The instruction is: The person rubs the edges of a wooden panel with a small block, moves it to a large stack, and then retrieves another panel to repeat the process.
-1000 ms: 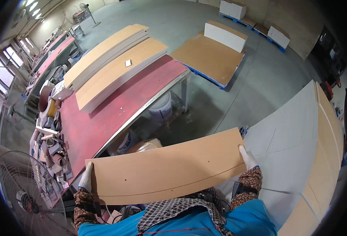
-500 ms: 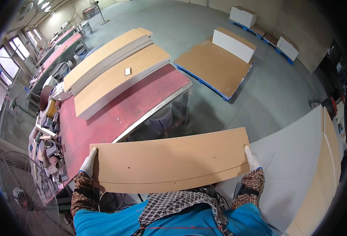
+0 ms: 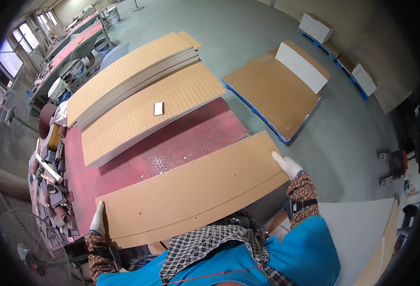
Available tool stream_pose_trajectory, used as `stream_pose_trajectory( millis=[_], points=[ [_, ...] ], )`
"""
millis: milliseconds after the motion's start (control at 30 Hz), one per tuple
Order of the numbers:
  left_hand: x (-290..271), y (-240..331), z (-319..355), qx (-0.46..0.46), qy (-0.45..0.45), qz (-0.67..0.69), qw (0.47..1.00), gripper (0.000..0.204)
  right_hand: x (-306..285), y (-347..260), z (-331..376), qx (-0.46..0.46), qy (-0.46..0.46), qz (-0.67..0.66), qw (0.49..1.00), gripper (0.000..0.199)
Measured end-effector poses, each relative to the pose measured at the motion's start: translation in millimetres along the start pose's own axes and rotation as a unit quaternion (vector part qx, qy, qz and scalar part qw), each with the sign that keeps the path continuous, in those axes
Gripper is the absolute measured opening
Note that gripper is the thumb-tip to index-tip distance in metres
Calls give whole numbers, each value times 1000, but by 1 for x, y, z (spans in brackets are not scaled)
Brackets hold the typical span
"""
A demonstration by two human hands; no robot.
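Observation:
I hold a long brown curved board (image 3: pixel 195 190) flat in front of my chest, over the near edge of a red perforated table (image 3: pixel 172 148). My left hand (image 3: pixel 97 220), in a white glove, grips the board's left end. My right hand (image 3: pixel 287 165), also gloved, grips its right end. On the table lie two stacks of pale ribbed curved boards (image 3: pixel 153 105), with a small white block (image 3: pixel 158 108) resting on the nearer stack.
A blue pallet with brown sheets and a white panel (image 3: pixel 279 88) stands on the floor to the right. Boxes (image 3: pixel 317 26) sit farther back. Clutter of sanding tools (image 3: pixel 48 181) lines the table's left edge, a fan (image 3: pixel 29 238) below it. White panels (image 3: pixel 362 238) lean at lower right.
I have turned left and carried the brown board from beside the leaning white panels to over the red table. Both hands keep their hold on its ends.

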State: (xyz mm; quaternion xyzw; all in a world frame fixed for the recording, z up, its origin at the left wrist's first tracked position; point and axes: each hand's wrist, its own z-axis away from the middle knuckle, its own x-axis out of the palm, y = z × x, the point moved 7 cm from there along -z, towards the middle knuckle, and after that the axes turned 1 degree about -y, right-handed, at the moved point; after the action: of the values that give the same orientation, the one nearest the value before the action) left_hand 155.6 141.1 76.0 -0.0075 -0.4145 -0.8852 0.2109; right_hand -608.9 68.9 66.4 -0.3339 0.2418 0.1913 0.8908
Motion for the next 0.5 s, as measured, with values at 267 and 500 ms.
stream_pose_trajectory(
  millis=[267,500],
  points=[
    [0,36,30,-107,21,-115,987,53,-26,-114,-62,-124,-131,203,962,73],
    [-79,9,36,-215,134,-97,962,26,-23,-192,-74,-59,-213,158,962,56]
  ],
)
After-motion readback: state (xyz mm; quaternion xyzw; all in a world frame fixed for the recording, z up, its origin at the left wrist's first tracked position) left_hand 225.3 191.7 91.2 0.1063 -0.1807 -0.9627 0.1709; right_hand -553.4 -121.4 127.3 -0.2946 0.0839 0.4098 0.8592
